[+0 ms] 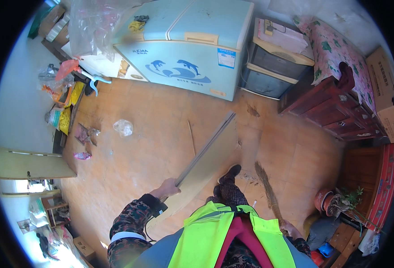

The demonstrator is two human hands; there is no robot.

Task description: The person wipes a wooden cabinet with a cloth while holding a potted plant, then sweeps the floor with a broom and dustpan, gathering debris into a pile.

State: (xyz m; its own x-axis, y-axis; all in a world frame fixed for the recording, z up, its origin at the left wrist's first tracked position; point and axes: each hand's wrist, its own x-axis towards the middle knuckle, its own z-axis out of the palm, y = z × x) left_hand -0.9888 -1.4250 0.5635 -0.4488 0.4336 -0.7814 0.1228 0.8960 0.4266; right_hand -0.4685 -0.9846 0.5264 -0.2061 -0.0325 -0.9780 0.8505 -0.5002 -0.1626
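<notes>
My left hand (168,189) grips the upper edge of a flat, pale brown board (210,154), possibly folded cardboard. The board slants away from me across the tiled floor, and its far end lies ahead of my feet. Low on the right, my right hand (292,229) is closed around the handle of a straw broom (266,187). The broom's bristles point forward, close to the floor. Small dark debris (250,178) is scattered between the bristles and my shoe (230,173). A thin stick (191,138) lies on the floor to the left of the board.
A light-blue chest freezer (180,67) stands ahead, beside a two-door cabinet (274,67) and a dark red wooden cabinet (334,110). A crumpled plastic bag (123,127) and wrappers (82,134) lie on the floor. At right is a potted plant (331,202); bagged items (64,117) line the left wall.
</notes>
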